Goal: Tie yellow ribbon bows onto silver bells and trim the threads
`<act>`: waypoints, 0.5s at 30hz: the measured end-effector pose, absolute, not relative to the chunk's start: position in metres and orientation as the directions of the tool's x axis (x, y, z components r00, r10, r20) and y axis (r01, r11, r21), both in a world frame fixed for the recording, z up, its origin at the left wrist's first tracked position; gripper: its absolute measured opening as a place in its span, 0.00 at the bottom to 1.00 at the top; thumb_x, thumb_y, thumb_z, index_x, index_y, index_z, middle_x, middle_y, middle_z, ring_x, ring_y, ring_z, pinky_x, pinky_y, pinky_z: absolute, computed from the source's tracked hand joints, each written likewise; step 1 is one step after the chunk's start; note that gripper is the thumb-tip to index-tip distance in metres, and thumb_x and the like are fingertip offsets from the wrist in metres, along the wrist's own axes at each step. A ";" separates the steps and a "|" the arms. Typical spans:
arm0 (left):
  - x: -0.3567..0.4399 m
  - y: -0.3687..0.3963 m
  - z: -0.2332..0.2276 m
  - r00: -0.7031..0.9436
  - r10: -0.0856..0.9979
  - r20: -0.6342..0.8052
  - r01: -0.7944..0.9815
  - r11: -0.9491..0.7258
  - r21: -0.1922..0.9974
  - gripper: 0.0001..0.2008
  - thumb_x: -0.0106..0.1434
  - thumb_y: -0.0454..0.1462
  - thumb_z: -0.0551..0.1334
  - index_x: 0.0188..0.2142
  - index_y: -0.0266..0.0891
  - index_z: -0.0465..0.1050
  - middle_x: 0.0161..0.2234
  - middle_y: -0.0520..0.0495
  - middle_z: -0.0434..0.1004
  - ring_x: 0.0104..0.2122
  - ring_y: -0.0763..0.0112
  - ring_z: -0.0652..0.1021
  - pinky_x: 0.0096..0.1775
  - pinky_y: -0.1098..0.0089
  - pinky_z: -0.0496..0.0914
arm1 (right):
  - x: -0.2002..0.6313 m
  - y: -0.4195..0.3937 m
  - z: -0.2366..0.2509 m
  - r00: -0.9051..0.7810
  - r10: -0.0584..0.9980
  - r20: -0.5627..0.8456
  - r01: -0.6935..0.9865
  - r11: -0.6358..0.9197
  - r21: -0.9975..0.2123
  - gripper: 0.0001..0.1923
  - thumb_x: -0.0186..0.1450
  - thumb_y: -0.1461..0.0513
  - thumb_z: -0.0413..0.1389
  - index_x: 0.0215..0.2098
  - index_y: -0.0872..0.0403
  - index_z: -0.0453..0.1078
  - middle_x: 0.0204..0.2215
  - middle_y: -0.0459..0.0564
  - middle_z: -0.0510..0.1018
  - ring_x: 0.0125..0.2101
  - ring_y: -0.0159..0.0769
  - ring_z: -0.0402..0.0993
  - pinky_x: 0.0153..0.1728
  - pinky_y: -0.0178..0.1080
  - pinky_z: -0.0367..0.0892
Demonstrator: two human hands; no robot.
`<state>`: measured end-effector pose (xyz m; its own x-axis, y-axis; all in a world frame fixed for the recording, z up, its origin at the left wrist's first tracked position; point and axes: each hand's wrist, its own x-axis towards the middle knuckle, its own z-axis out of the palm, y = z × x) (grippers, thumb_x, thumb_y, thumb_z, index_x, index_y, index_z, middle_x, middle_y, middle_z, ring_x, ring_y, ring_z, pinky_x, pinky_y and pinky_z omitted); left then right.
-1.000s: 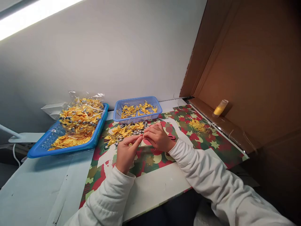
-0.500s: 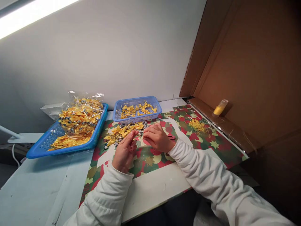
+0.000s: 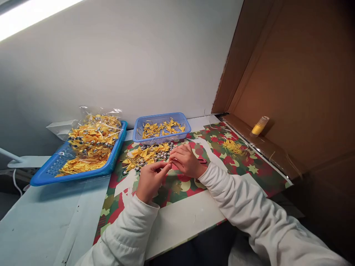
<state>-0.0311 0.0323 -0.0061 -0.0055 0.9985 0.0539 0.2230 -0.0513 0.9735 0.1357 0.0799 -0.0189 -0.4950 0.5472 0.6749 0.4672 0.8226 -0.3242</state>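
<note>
My left hand (image 3: 151, 180) and right hand (image 3: 186, 161) meet fingertip to fingertip at frame centre, fingers pinched; I cannot tell on what. The pile of yellow bows (image 3: 145, 153) lies just beyond them on the counter (image 3: 41, 221).

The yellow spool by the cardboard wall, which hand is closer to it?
The right hand. It rests on the patterned mat, left of the yellow spool and nearer the person. The left hand is farther left still.
</note>
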 end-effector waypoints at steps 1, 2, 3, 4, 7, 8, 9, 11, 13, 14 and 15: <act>-0.031 0.032 -0.006 0.003 0.998 0.064 0.213 -0.063 0.975 0.12 0.51 0.46 0.69 0.27 0.39 0.82 0.14 0.53 0.71 0.14 0.75 0.65 0.20 0.73 0.58 | 0.136 0.080 -0.017 -0.470 0.584 0.662 0.428 0.806 -0.408 0.08 0.69 0.62 0.51 0.33 0.53 0.69 0.36 0.51 0.78 0.41 0.39 0.68 0.45 0.45 0.57; -0.030 0.032 -0.006 0.009 0.997 0.076 0.199 -0.076 0.977 0.13 0.52 0.46 0.68 0.27 0.39 0.82 0.16 0.53 0.73 0.15 0.75 0.66 0.20 0.73 0.59 | 0.136 0.079 -0.015 -0.451 0.622 0.640 0.372 0.783 -0.499 0.08 0.69 0.61 0.52 0.32 0.53 0.69 0.36 0.51 0.78 0.41 0.39 0.69 0.45 0.44 0.59; -0.029 0.032 -0.005 0.010 0.996 0.090 0.183 -0.090 0.979 0.13 0.52 0.47 0.68 0.27 0.39 0.81 0.18 0.52 0.74 0.17 0.74 0.67 0.21 0.73 0.59 | 0.136 0.080 -0.014 -0.442 0.659 0.609 0.306 0.749 -0.588 0.09 0.69 0.59 0.52 0.33 0.53 0.69 0.36 0.51 0.77 0.41 0.38 0.69 0.45 0.43 0.61; -0.028 0.032 -0.004 0.007 0.995 0.104 0.166 -0.104 0.981 0.13 0.53 0.47 0.67 0.27 0.39 0.81 0.19 0.51 0.75 0.18 0.73 0.69 0.22 0.73 0.61 | 0.136 0.080 -0.012 -0.448 0.689 0.569 0.235 0.705 -0.669 0.09 0.69 0.58 0.52 0.34 0.53 0.68 0.36 0.50 0.77 0.41 0.38 0.70 0.45 0.43 0.63; -0.025 0.031 0.001 -0.016 0.989 0.144 0.121 -0.141 0.983 0.12 0.53 0.46 0.67 0.25 0.39 0.79 0.23 0.49 0.77 0.24 0.70 0.73 0.27 0.72 0.66 | 0.137 0.081 -0.009 -0.529 0.741 0.414 0.053 0.516 -0.855 0.13 0.68 0.53 0.52 0.36 0.54 0.68 0.35 0.49 0.75 0.38 0.36 0.71 0.41 0.40 0.66; -0.025 0.031 0.002 -0.024 0.988 0.155 0.111 -0.151 0.982 0.11 0.53 0.45 0.67 0.25 0.40 0.79 0.24 0.49 0.77 0.25 0.69 0.73 0.29 0.71 0.67 | 0.137 0.082 -0.009 -0.555 0.748 0.364 0.006 0.441 -0.898 0.14 0.67 0.51 0.52 0.36 0.54 0.68 0.35 0.49 0.74 0.36 0.34 0.70 0.38 0.38 0.67; -0.025 0.031 0.003 -0.031 0.986 0.164 0.103 -0.160 0.982 0.10 0.53 0.45 0.67 0.25 0.40 0.79 0.24 0.49 0.78 0.27 0.68 0.74 0.31 0.70 0.68 | 0.136 0.082 -0.009 -0.575 0.751 0.324 -0.037 0.372 -0.927 0.16 0.66 0.50 0.53 0.36 0.54 0.67 0.34 0.48 0.73 0.35 0.33 0.70 0.36 0.37 0.67; -0.025 0.031 0.003 -0.038 0.983 0.178 0.094 -0.174 0.980 0.10 0.53 0.44 0.67 0.24 0.40 0.78 0.24 0.49 0.77 0.28 0.67 0.74 0.33 0.69 0.68 | 0.135 0.083 -0.010 -0.599 0.748 0.286 -0.105 0.281 -0.954 0.17 0.64 0.48 0.55 0.35 0.54 0.66 0.33 0.47 0.72 0.32 0.32 0.68 0.32 0.35 0.66; -0.025 0.031 0.002 -0.044 0.982 0.185 0.095 -0.180 0.979 0.09 0.53 0.43 0.66 0.23 0.40 0.78 0.23 0.49 0.76 0.26 0.68 0.72 0.32 0.70 0.67 | 0.134 0.082 -0.011 -0.615 0.738 0.279 -0.135 0.250 -0.959 0.19 0.63 0.47 0.56 0.34 0.54 0.65 0.31 0.46 0.70 0.30 0.30 0.66 0.30 0.34 0.65; -0.025 0.030 0.001 -0.048 0.981 0.187 0.097 -0.181 0.979 0.09 0.53 0.43 0.66 0.23 0.40 0.78 0.23 0.50 0.76 0.26 0.68 0.72 0.31 0.70 0.66 | 0.134 0.082 -0.011 -0.624 0.731 0.275 -0.141 0.240 -0.960 0.19 0.63 0.47 0.56 0.33 0.54 0.64 0.30 0.45 0.69 0.29 0.29 0.64 0.29 0.34 0.64; -0.025 0.030 0.000 -0.052 0.981 0.189 0.100 -0.183 0.978 0.09 0.54 0.42 0.66 0.23 0.41 0.78 0.22 0.50 0.75 0.25 0.69 0.71 0.30 0.70 0.66 | 0.134 0.082 -0.011 -0.631 0.726 0.272 -0.146 0.233 -0.961 0.19 0.63 0.46 0.56 0.33 0.54 0.64 0.30 0.44 0.67 0.28 0.29 0.63 0.29 0.33 0.64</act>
